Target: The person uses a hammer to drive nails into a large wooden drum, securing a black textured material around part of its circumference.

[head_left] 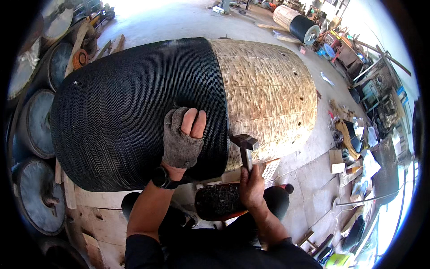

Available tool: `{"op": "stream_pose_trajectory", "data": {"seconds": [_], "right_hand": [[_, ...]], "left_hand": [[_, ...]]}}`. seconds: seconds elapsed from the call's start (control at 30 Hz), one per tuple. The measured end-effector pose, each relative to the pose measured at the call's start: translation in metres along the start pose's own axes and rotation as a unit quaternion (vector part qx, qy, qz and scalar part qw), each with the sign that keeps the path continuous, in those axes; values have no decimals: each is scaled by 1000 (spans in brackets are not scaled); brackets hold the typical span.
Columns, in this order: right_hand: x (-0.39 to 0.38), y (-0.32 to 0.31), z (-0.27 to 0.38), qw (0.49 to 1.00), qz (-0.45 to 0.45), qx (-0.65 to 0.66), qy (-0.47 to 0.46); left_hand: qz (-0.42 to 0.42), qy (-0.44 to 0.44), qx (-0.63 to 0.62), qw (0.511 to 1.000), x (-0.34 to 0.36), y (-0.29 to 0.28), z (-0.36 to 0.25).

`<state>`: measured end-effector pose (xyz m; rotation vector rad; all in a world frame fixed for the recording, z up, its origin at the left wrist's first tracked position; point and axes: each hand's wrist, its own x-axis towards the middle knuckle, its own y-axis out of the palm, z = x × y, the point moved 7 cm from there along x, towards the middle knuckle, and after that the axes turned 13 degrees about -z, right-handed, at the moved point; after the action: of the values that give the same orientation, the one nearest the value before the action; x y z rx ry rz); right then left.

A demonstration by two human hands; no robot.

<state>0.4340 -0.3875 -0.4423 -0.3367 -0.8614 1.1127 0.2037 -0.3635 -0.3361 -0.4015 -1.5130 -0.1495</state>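
Note:
A large wooden roller (268,89) lies across in front of me, its left part covered by rows of black ridged strip (125,103). The bare wood on the right is pitted with many small marks and a few dark holes. My left hand (183,139), in a grey glove with two fingertips bare, is closed against the black covering near its right edge. What its fingers hold, if anything, is hidden. My right hand (253,186) is bare and wrapped round the handle of a hammer (245,142), whose head is beside the edge of the covering.
Between my knees sits a container (217,201) full of small dark pieces. Several round-ended rollers (40,197) line the left side. Another part-covered roller (291,22) lies far right. Clutter and scraps (354,148) spread along the right wall.

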Motion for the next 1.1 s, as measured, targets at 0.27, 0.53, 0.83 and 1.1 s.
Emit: {"op": "stream_pose_trajectory", "data": {"seconds": [0.27,0.53,0.83,1.1], "right_hand": [[-6,-15,11,994,-69,40,-71],[-11,-50,15,946,-146,241,-162],[-11,-21,-35,997,-52,50,7],[-4,-45,-38,996,-69,25,-50]], "left_hand": [[24,4,10,1000,3,2,-1],[6,21,42,999,5,2,-2],[-4,21,57,998,2,3,-6],[5,47,19,999,-9,-52,-67]]}}
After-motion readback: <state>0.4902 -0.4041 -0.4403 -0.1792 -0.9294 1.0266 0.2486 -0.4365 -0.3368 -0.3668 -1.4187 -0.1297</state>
